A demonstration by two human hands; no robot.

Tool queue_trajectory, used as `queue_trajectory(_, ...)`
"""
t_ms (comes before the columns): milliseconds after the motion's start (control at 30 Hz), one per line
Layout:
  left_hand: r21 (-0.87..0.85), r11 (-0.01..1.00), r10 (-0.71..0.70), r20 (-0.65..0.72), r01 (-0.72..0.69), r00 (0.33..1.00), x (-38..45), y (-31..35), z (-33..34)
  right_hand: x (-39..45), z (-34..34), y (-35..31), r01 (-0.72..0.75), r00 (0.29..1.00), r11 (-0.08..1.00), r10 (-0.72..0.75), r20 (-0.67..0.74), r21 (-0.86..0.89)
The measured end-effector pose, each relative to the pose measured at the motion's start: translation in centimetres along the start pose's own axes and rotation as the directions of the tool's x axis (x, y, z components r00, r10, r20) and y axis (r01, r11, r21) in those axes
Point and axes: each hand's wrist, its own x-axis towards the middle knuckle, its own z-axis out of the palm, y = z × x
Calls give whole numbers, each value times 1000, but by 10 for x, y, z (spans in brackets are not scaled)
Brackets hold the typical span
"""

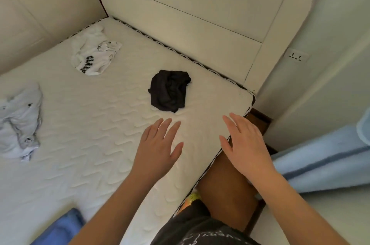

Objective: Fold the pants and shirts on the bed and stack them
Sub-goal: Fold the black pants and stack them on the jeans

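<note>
A crumpled black garment lies on the white quilted mattress near its right corner. A bunched white shirt with black lettering sits farther back by the padded wall. A rumpled pale grey printed garment lies at the left edge. My left hand hovers flat over the mattress just below the black garment, fingers spread, holding nothing. Over the mattress's right edge, my right hand is also open and empty.
A cream padded headboard and padded side wall border the bed. A blue cloth lies at the near left edge. A light blue towel or blanket hangs at right. A wall socket is on the right wall.
</note>
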Motion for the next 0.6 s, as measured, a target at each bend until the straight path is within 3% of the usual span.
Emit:
queue_trajectory(367,-58,996,-71,-22,69,997,95,-46,25,129,-5,0,164,984,982,-156,82,-95)
queue_trajectory(600,-47,993,-109,-29,108,994,147,-69,33,197,6,1,222,968,973,-213,131,-58)
